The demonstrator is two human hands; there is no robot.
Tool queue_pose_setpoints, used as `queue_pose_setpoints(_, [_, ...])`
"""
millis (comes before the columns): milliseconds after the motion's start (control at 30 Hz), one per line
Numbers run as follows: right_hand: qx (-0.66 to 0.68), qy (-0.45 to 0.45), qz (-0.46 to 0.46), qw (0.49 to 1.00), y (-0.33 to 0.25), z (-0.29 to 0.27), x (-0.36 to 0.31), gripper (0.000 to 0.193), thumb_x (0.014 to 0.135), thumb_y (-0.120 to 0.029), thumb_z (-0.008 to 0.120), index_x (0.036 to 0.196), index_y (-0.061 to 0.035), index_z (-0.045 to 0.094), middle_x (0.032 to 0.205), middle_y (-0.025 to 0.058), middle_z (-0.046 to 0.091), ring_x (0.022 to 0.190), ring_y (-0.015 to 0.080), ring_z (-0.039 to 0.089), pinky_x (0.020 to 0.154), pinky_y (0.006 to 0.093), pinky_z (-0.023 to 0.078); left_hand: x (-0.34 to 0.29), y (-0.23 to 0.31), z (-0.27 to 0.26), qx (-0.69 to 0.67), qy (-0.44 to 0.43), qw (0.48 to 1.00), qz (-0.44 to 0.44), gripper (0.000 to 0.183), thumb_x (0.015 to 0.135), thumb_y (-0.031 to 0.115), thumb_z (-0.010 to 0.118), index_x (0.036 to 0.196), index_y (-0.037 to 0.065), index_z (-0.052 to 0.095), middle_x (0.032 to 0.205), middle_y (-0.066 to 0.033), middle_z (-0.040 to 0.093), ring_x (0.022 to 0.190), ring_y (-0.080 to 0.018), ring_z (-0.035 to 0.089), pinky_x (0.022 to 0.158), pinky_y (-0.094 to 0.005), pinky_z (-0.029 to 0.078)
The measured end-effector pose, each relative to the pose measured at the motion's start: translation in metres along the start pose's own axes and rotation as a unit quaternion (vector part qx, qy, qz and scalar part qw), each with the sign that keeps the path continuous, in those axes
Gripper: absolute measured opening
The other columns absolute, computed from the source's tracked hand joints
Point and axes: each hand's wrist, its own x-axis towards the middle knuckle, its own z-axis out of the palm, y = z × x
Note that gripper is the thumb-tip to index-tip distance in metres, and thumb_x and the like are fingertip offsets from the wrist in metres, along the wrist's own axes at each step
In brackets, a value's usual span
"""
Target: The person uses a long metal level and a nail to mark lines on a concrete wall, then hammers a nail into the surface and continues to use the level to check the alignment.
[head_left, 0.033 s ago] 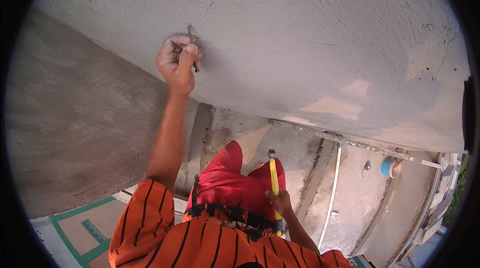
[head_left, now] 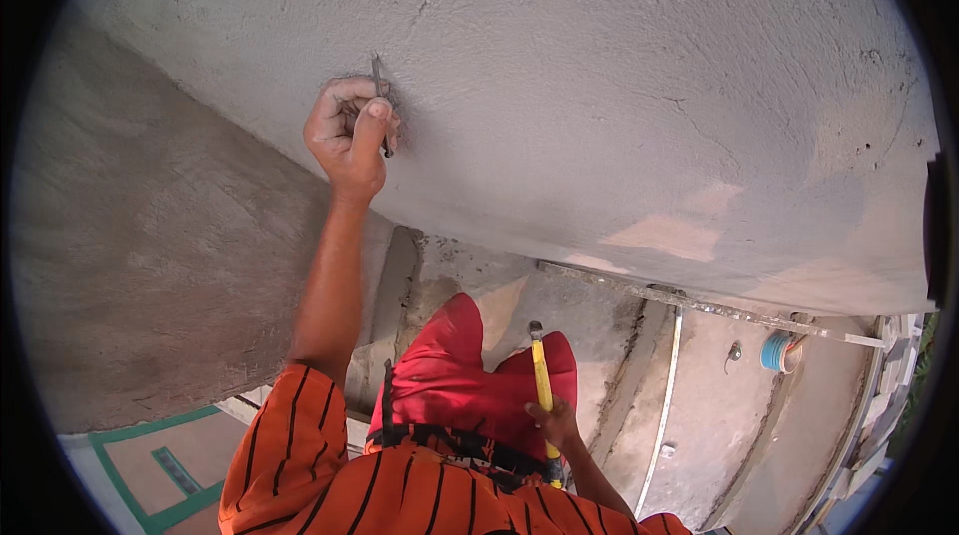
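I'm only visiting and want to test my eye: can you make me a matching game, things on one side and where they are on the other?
Things:
1. thin metal tool
2. yellow-handled tool
3. blue roll
4. long metal strip

Places:
A. lying on the grey surface far right
B. in the left hand, against the plastered wall
C. in the right hand, held low
D. standing against the lower concrete

Pairs: 1-B, 2-C, 3-A, 4-D

I'm looking at a building site, prob. unfinished — bare rough-plastered wall (head_left: 599, 85), raw cement floor (head_left: 719, 435), a metal strip (head_left: 663, 405) lying on it, a tape roll (head_left: 777, 351) nearby — no paint or fittings.
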Motion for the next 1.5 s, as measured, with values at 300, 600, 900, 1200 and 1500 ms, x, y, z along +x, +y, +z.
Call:
queue_pose_setpoints(300, [-0.011, 0.105, -0.116, 0.988, 0.102, 0.054, 0.209, 0.03, 0.079, -0.034, 0.068, 0.077, -0.0041, 0.064, 0.06, 0.0052, 0.06, 0.056, 0.0153, 0.058, 0.053, 0.0319, 0.045, 0.009, -0.045, 0.004, -0.042, 0.003, 0.923, 0.382, 0.01, 0.09, 0.009, 0.06, 0.096, 0.002, 0.062, 0.069, -0.0008, 0.059, 0.055, -0.0028, 0.051, 0.046, -0.0159, 0.04])
queue_pose_setpoints(600, [0.006, 0.184, -0.16, 0.97, 0.074, 0.045, 0.227, 0.036, 0.078, -0.039, 0.067, 0.077, -0.0031, 0.064, 0.061, 0.0085, 0.063, 0.058, 0.0196, 0.063, 0.056, 0.0357, 0.049, 0.006, -0.049, 0.002, -0.036, 0.006, 0.943, 0.33, 0.011, 0.09, 0.006, 0.058, 0.097, 0.005, 0.066, 0.077, -0.002, 0.064, 0.067, -0.0046, 0.055, 0.058, -0.0207, 0.047])
queue_pose_setpoints(900, [0.012, 0.182, -0.191, 0.964, 0.071, 0.058, 0.246, 0.028, 0.079, -0.031, 0.068, 0.074, -0.0037, 0.063, 0.058, 0.0035, 0.059, 0.056, 0.0124, 0.057, 0.052, 0.0288, 0.045, 0.005, -0.037, -0.012, -0.128, -0.08, 0.952, 0.265, 0.02, 0.086, 0.0, 0.053, 0.099, 0.002, 0.068, 0.086, -0.007, 0.069, 0.077, -0.0091, 0.064, 0.064, -0.0197, 0.05])
queue_pose_setpoints(1200, [0.03, 0.152, -0.188, 0.97, 0.063, 0.073, 0.245, 0.025, 0.079, -0.028, 0.068, 0.073, -0.0042, 0.061, 0.058, 0.002, 0.058, 0.054, 0.0115, 0.054, 0.051, 0.0282, 0.043, -0.021, -0.056, -0.036, -0.046, 0.026, 0.968, 0.244, 0.022, 0.087, 0.021, 0.068, 0.101, 0.004, 0.068, 0.082, -0.001, 0.066, 0.063, -0.0045, 0.051, 0.056, -0.018, 0.042])
queue_pose_setpoints(1500, [0.003, 0.165, -0.193, 0.967, 0.067, 0.071, 0.253, 0.025, 0.08, -0.027, 0.069, 0.072, -0.0036, 0.061, 0.058, 0.0019, 0.058, 0.054, 0.011, 0.054, 0.051, 0.0286, 0.043, -0.024, -0.077, -0.004, -0.062, 0.139, 0.941, 0.301, 0.021, 0.09, 0.024, 0.064, 0.098, 0.005, 0.067, 0.08, 0.0031, 0.061, 0.066, -0.0054, 0.049, 0.06, -0.0203, 0.042])
